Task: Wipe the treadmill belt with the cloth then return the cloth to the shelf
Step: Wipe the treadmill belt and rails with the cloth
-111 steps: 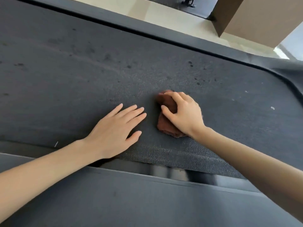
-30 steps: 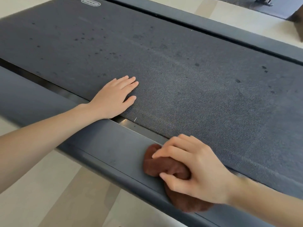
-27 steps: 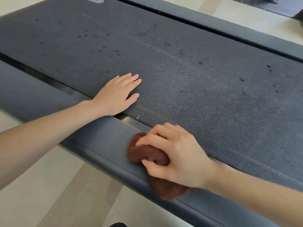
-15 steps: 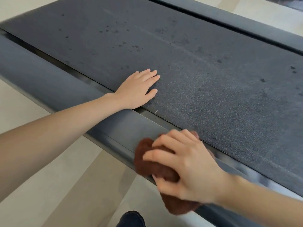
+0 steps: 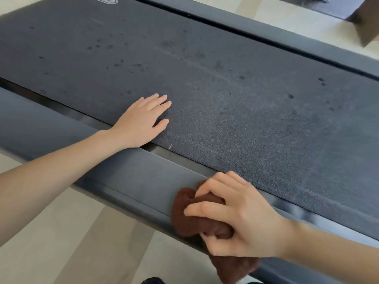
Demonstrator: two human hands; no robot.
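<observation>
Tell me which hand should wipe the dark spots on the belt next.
Right, probably. The right hand grips the brown cloth on the near side rail, just beside the belt. The left hand lies flat on the belt with straight fingers and holds nothing, so it seems to be bracing.

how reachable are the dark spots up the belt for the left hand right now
Probably yes: the left hand lies flat and empty on the belt, the dark spots lie beyond its fingertips, nothing between. The cloth, though, is in the right hand.
</observation>
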